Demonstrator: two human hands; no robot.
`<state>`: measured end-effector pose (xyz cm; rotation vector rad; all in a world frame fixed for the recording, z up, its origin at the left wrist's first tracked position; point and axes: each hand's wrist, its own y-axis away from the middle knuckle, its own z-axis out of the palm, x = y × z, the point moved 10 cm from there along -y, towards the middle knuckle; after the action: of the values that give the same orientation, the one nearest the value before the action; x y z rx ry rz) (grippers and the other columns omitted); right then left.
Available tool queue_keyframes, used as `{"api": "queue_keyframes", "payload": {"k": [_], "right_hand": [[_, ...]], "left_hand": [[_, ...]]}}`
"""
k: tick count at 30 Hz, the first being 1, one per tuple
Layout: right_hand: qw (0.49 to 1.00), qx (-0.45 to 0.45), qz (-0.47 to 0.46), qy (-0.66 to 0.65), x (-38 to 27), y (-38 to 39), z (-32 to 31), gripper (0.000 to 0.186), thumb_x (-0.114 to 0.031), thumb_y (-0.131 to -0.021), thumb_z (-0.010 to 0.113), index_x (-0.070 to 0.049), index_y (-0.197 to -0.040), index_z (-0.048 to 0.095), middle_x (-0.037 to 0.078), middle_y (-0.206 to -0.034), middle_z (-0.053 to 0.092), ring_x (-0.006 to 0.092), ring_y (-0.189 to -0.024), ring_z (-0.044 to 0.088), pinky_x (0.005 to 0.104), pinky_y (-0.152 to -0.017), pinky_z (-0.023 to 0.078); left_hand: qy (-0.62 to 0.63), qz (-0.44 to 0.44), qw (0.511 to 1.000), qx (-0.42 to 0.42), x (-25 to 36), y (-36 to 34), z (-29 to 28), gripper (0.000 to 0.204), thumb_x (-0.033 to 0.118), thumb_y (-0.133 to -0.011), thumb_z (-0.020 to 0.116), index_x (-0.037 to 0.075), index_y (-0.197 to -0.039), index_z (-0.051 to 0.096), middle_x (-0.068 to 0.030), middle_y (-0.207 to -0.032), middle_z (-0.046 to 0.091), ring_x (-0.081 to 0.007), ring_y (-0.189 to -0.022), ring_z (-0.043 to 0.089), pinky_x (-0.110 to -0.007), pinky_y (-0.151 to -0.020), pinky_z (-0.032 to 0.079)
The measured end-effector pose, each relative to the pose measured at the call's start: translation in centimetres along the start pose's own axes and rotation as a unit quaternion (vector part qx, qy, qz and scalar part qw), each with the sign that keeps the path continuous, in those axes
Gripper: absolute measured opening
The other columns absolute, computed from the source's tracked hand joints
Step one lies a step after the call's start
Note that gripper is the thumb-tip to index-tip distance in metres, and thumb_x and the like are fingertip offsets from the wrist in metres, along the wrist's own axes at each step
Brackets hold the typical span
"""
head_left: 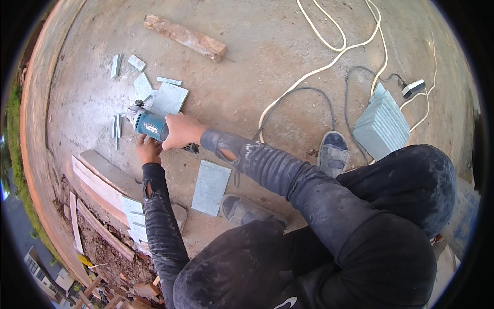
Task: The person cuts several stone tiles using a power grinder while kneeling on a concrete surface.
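My right hand (pixel 177 129) is closed around the body of a teal angle grinder (pixel 149 123), whose disc end points left over a square pale green tile (pixel 170 98). My left hand (pixel 148 149) is just below the grinder's front, fingers curled against its underside; what exactly they hold is hidden. Small cut pieces (pixel 141 85) and narrow strips (pixel 116 129) of tile lie around the tool on the dusty concrete. Another rectangular tile (pixel 211 186) lies beside my left sandal.
A stack of tiles (pixel 381 126) stands at right by a power socket block (pixel 412 88) and looping cables (pixel 309 77). A weathered timber piece (pixel 185 37) lies at the top. Long boards (pixel 103 185), soil and rubble border the concrete's left edge (pixel 38 144). My sandalled feet (pixel 333 154) are close by.
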<state>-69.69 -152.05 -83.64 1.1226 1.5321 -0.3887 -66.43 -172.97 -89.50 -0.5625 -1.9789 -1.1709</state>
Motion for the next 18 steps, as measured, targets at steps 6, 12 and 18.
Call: {"api": "queue_keyframes", "payload": {"k": [6, 12, 18], "right_hand": [[1.000, -0.001, 0.013, -0.005, 0.43, -0.59, -0.34, 0.074, -0.039, -0.058, 0.079, 0.011, -0.107, 0.056, 0.030, -0.102, 0.065, 0.0409, -0.096, 0.066, 0.0425, -0.082, 0.054], [1.000, -0.010, 0.018, -0.007, 0.49, -0.94, -0.20, 0.075, -0.039, -0.058, 0.080, 0.012, -0.108, 0.056, 0.031, -0.103, 0.065, 0.0406, -0.098, 0.066, 0.0422, -0.083, 0.054], [1.000, -0.009, 0.023, -0.010, 0.47, -1.13, -0.12, 0.075, -0.039, -0.058, 0.079, 0.012, -0.109, 0.056, 0.031, -0.104, 0.065, 0.0406, -0.099, 0.066, 0.0419, -0.085, 0.054]], "left_hand": [[0.002, 0.004, 1.000, 0.017, 0.48, 0.59, 0.19, 0.035, 0.004, -0.089, 0.061, 0.004, -0.123, 0.051, -0.0083, -0.076, 0.063, -0.0170, -0.058, 0.062, -0.027, -0.048, 0.050], [-0.004, 0.004, 1.000, 0.022, 0.31, 0.45, 0.10, 0.034, 0.005, -0.089, 0.063, 0.004, -0.122, 0.051, -0.0062, -0.073, 0.061, -0.0157, -0.057, 0.061, -0.027, -0.047, 0.050], [-0.051, 0.001, 0.999, 0.018, -0.17, -0.22, -0.15, 0.036, 0.009, -0.093, 0.053, 0.004, -0.129, 0.049, -0.0129, -0.095, 0.068, -0.0208, -0.071, 0.069, -0.030, -0.051, 0.056]]}}
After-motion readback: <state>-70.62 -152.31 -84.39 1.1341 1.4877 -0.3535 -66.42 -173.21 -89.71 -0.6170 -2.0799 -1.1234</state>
